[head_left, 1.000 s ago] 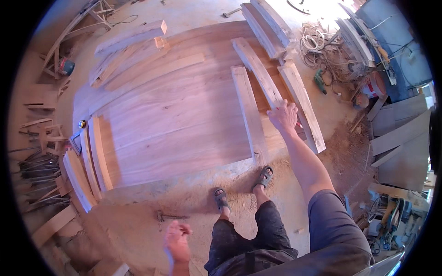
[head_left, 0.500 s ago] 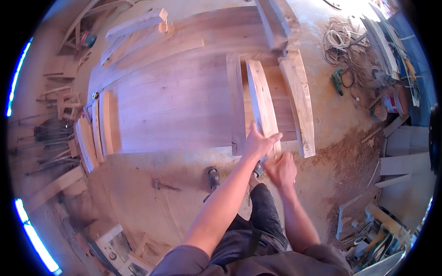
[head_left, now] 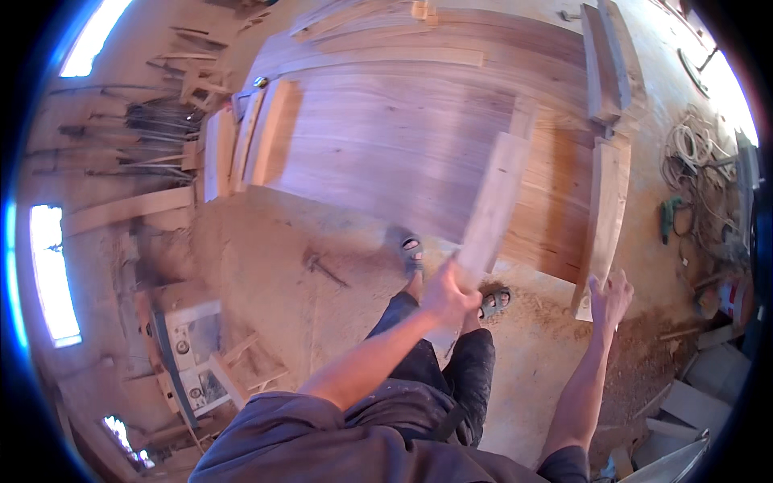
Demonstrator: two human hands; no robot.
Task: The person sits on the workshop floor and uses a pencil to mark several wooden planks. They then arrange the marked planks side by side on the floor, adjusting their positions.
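My left hand (head_left: 451, 296) is wrapped round the near end of a pale wooden board (head_left: 501, 193). This board slants up and away over the edge of a large wooden panel (head_left: 386, 137), slightly blurred. At the right, my right hand (head_left: 610, 299) is beside the near end of a long, slightly curved timber (head_left: 605, 217) lying along the panel's right side. Its fingers are curled, with the thumb against or just over the timber. A tiny pale tip shows by the wrist; what the hand holds, if anything, cannot be made out.
More timbers lie on the panel's left end (head_left: 270, 133), far side (head_left: 386, 58) and far right corner (head_left: 604, 64). A hammer-like tool (head_left: 326, 270) rests on the dusty floor. A green power drill (head_left: 668, 219) and coiled cords (head_left: 694, 149) lie right; wood scraps (head_left: 193, 68) are stacked left.
My right hand has let go of the board and moved right to the curved timber. My left hand keeps the board, now tilted further right. The view has swung round.
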